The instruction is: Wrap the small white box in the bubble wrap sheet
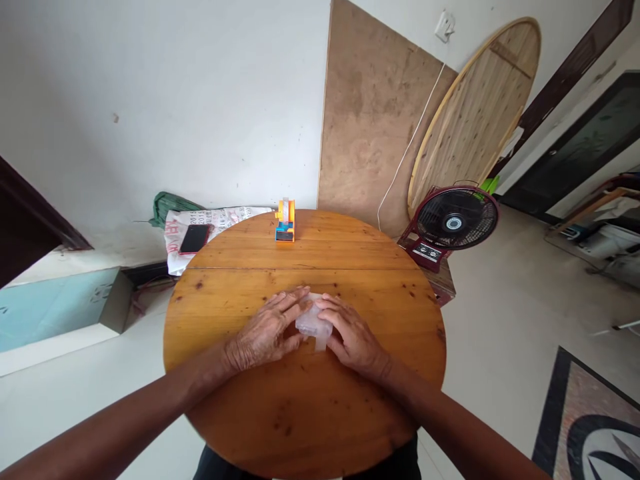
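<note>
Both my hands rest at the middle of a round wooden table (300, 413). Between them lies a small clear plastic piece (314, 325), perhaps a little bag or box. My left hand (267, 330) has its fingers laid over the piece's left side, thumb curled under it. My right hand (350, 333) covers the right side, fingertips pressed on its top edge. Both hands grip the piece against the tabletop. Part of it is hidden under my fingers.
An orange and blue tape dispenser (285, 221) stands at the table's far edge. A dark phone (194, 238) lies on a printed bag (220, 223) beyond the table's left. A red floor fan (453, 223) stands to the right, with wooden boards against the wall.
</note>
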A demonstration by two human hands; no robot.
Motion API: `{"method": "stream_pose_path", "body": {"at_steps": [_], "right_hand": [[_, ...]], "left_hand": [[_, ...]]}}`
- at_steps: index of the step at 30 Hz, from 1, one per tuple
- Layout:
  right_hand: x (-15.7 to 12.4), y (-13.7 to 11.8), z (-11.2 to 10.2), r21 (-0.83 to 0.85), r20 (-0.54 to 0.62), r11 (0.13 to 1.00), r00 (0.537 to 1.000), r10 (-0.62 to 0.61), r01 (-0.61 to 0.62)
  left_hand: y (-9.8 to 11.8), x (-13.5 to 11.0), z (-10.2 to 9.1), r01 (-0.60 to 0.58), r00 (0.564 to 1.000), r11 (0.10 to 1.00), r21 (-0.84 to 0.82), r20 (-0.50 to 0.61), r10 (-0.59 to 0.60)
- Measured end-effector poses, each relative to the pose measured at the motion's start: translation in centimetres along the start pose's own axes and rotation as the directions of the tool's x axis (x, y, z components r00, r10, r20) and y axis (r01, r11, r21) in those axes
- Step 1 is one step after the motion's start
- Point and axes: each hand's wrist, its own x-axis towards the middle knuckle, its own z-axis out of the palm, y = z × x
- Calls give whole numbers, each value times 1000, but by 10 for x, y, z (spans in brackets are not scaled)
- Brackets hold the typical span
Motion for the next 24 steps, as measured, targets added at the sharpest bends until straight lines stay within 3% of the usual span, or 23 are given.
{"method": "stream_pose_path", "body": {"at_steps": [4, 7, 9, 11, 13, 14, 16, 18, 21, 24], "right_hand": [[-5, 4, 1, -134, 61, 989, 997, -48, 56], [-3, 9, 0, -96, 53, 994, 997, -53, 58], [2, 13, -2, 8, 30, 1000, 999, -28, 28], [11, 19, -6, 177, -6, 982, 998, 66, -64], [24, 27, -10, 402, 11, 890, 973, 231, -216], [30, 31, -12, 515, 62, 803, 948, 313, -299], [42, 40, -15, 700, 187, 595, 905, 382, -395], [49, 47, -14, 793, 257, 429, 876, 409, -433], [51, 48, -9, 848, 270, 319, 863, 428, -423], [50, 41, -4, 864, 218, 321, 863, 455, -388]], "left_hand": [[-5, 10, -1, -87, 996, 996, 29, 24, 87], [-5, 20, 3, -124, 992, 989, -77, -14, 123], [-4, 26, 8, -69, 997, 978, -195, -48, 61], [-1, 34, 10, 80, 993, 941, -329, -60, -105], [0, 45, 9, 283, 946, 835, -471, -6, -324], [0, 51, 7, 371, 907, 746, -552, 43, -419], [-1, 63, 2, 477, 839, 527, -703, 186, -512], [-3, 72, -3, 533, 783, 366, -763, 280, -555], [-6, 76, -4, 562, 734, 281, -778, 312, -603], [-9, 72, -1, 532, 739, 268, -803, 286, -610]]}}
